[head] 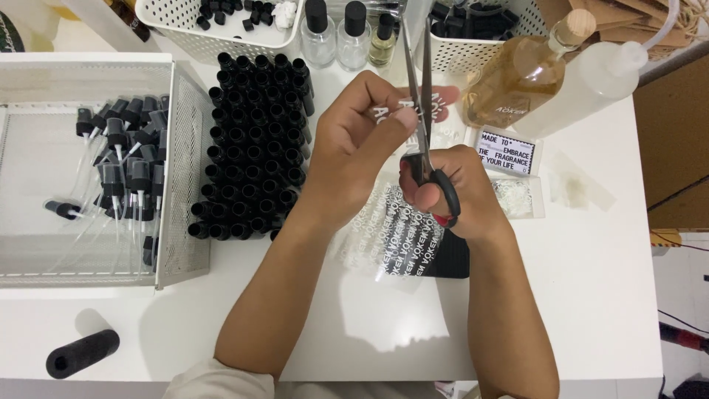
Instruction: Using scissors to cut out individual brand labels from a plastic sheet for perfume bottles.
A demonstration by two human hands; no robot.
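Your view is bright and evenly lit from above, and the white tabletop [576, 295] comes close to washing out. Soft shadows fall under your forearms and toward you from the hands, and another lies beside the foam tube [83, 352]. Glare sits on the clear sheet [384, 247] and on the glass bottle [517, 77]. Focus is sharp at centre. The far bottles at the top edge look slightly stretched and softer.

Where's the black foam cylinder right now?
In the head view, the black foam cylinder lies on the white table at the lower left, below the white mesh tray and left of the person's left forearm.
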